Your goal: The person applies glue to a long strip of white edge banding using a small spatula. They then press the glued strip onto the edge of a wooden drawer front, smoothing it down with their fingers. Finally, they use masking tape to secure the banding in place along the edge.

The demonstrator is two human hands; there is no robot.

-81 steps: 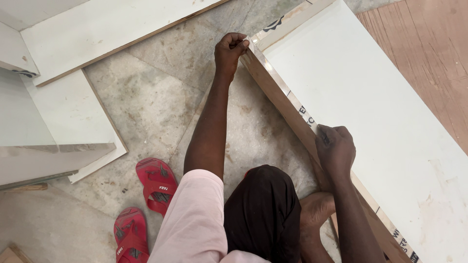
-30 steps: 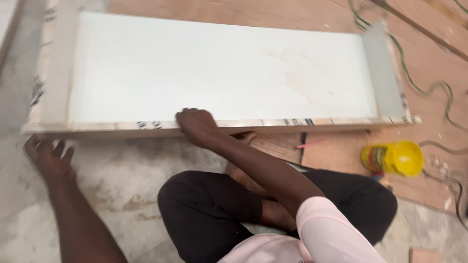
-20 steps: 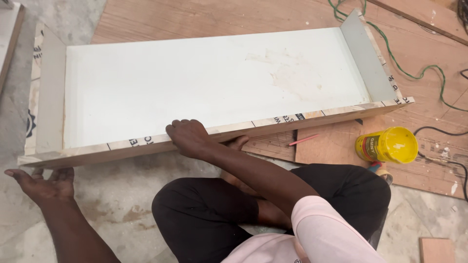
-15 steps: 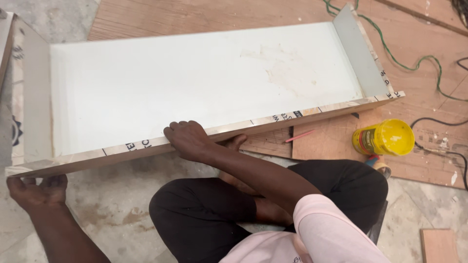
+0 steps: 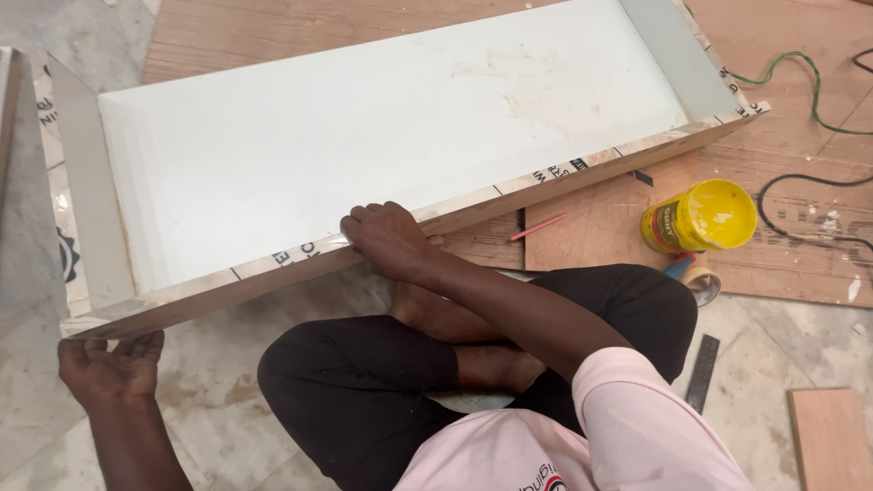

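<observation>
Fingers (image 5: 136, 347) of our left hand (image 5: 105, 368) curl under the low left corner of the white box (image 5: 364, 155), bearing its weight; our right hand (image 5: 389, 238) is closed over the taped front edge near the middle. We judge it best to keep both grips firm and the box level so the corner does not slip. Beneath us lies marble floor (image 5: 218, 400); right of our knee sit plywood (image 5: 600, 227), a yellow can (image 5: 702, 216), a tape roll (image 5: 702, 280), a steel ruler (image 5: 703, 373) and cables (image 5: 800, 195).
</observation>
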